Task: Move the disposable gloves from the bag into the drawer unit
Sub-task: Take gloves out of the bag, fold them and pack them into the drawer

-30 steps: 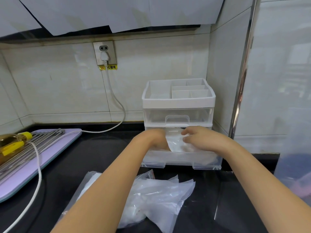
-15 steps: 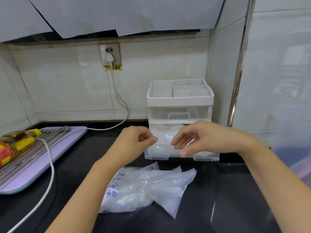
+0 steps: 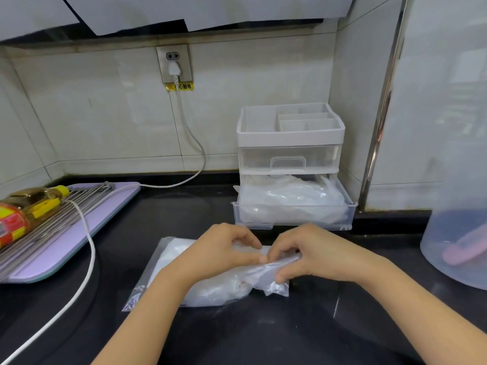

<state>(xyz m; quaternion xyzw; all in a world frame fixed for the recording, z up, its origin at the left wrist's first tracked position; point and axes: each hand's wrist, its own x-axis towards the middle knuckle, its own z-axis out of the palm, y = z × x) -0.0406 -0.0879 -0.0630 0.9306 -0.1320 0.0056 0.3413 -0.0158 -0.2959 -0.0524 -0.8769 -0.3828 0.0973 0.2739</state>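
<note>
- Head view: the left hand (image 3: pixel 218 256) and the right hand (image 3: pixel 311 256) meet over a clear, crumpled plastic bag (image 3: pixel 210 291) lying on the glossy black bench (image 3: pixel 263 338).
- Both hands have curled fingers. Each pinches the bag's bunched right end between thumb and fingertips, and the two sets of fingertips almost touch.
- A whitish wad of thin, translucent disposable gloves (image 3: pixel 208 292) shows through the bag under the left wrist.
- Behind the hands, in the corner against the tiled wall, stands a small white and clear plastic drawer unit (image 3: pixel 290 138) with a divided tray on top.
- Its upper drawer is pushed in. Its clear bottom drawer (image 3: pixel 292 221) is pulled out and heaped with more of the same gloves, apart from both hands.
- Left of the bag, a white power cable (image 3: pixel 89 248) crosses a lilac board (image 3: pixel 66 248).
- A yellow-capped oil bottle (image 3: pixel 29 206) lies on the board.
</note>
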